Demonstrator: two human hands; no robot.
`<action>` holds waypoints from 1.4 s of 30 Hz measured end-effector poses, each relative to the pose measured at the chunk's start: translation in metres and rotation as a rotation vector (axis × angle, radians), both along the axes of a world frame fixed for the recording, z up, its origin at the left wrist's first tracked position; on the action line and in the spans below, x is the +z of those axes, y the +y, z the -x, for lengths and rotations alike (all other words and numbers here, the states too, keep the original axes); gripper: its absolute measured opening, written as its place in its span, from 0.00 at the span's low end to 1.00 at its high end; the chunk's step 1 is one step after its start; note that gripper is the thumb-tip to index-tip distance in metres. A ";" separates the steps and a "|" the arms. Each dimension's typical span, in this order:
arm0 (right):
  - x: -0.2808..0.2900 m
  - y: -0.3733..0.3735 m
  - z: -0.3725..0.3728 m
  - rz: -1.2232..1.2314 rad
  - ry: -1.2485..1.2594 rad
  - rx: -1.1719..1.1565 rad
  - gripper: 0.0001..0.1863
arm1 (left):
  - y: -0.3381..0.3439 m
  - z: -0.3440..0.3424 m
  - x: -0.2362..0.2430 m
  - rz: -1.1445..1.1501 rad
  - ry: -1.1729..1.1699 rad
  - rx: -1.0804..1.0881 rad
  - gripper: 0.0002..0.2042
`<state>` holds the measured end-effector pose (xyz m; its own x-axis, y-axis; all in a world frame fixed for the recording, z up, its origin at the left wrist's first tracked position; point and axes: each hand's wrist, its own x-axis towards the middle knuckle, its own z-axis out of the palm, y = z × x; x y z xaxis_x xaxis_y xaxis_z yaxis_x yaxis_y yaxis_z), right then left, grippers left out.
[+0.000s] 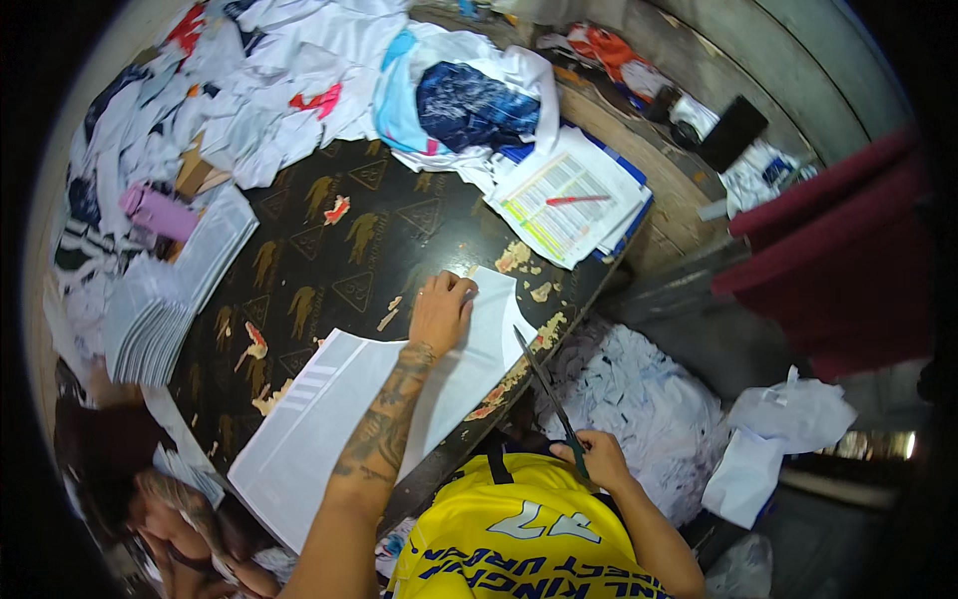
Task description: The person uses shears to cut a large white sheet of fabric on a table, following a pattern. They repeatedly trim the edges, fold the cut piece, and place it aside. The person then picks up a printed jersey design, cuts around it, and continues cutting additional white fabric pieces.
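Note:
A white fabric piece with pale stripes near one end lies along the near edge of the dark table. My left hand rests on its upper part, fingers curled down against the cloth. Long scissors with dark handles are in my right hand, which is closed round the handles beside the table edge. Their blades point up and away from me, with the tip close to the fabric's right edge. Whether the tip touches the cloth, I cannot tell.
White and coloured cloth heaps cover the table's far side. Stacked white pieces and a purple bottle stand left. Papers with a red pen lie far right. Scraps fill the space right of the table. Another person sits lower left.

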<state>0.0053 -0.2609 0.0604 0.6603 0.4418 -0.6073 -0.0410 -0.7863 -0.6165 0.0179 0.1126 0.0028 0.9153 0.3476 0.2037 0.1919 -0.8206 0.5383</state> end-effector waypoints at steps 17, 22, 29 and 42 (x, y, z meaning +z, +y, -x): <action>-0.003 0.011 0.147 0.014 0.499 -0.261 0.22 | -0.066 0.123 -0.013 0.357 0.032 0.008 0.07; -0.036 0.058 0.148 -0.305 0.287 -0.374 0.30 | -0.052 0.118 0.002 0.272 0.128 -0.082 0.07; -0.037 0.095 0.132 -0.186 0.234 -0.364 0.35 | -0.009 0.130 -0.009 0.071 0.114 -0.176 0.16; -0.027 0.116 0.125 -0.180 0.391 -0.498 0.26 | -0.004 0.141 -0.027 -0.013 0.091 -0.230 0.23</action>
<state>-0.1195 -0.1450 0.0336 0.5580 0.2569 -0.7891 -0.6211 -0.5014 -0.6024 -0.1227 0.1086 -0.0247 0.9847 0.1262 0.1199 0.0467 -0.8549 0.5167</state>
